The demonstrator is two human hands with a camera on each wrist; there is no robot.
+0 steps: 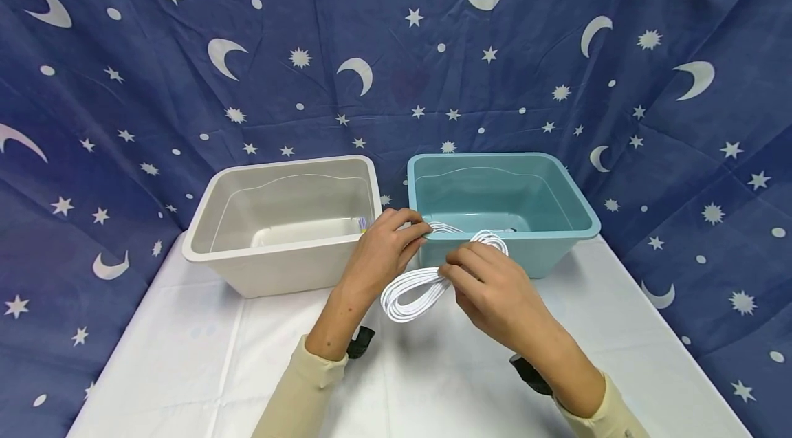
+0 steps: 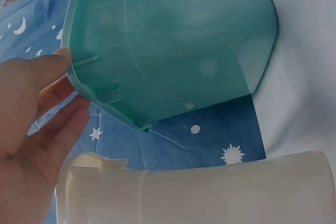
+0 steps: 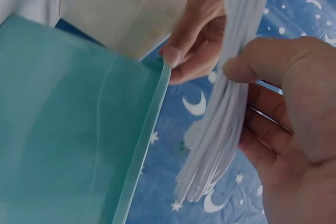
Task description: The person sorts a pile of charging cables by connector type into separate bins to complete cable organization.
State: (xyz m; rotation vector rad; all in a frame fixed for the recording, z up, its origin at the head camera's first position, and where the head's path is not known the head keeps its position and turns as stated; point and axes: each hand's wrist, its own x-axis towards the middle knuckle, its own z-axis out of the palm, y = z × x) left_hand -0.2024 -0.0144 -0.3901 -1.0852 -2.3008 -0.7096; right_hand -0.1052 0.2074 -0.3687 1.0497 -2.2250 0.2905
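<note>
A looped bundle of white cable (image 1: 408, 280) hangs from my right hand (image 1: 495, 290), just in front of the teal bin (image 1: 544, 245). In the right wrist view the thumb presses the cable strands (image 3: 223, 114) against the fingers. My left hand (image 1: 386, 242) is at the bin's near left corner. There the left wrist view has its thumb and fingers pinching the teal rim (image 2: 79, 85). Inside the teal bin, part of another white cable (image 1: 442, 227) shows behind the front rim.
A beige bin (image 1: 278, 266) stands to the left of the teal one, with a small purple and yellow item (image 1: 362, 223) at its inner right side. Both bins are on a white-covered table (image 1: 185, 362). A blue curtain (image 1: 396, 80) with moons and stars hangs behind.
</note>
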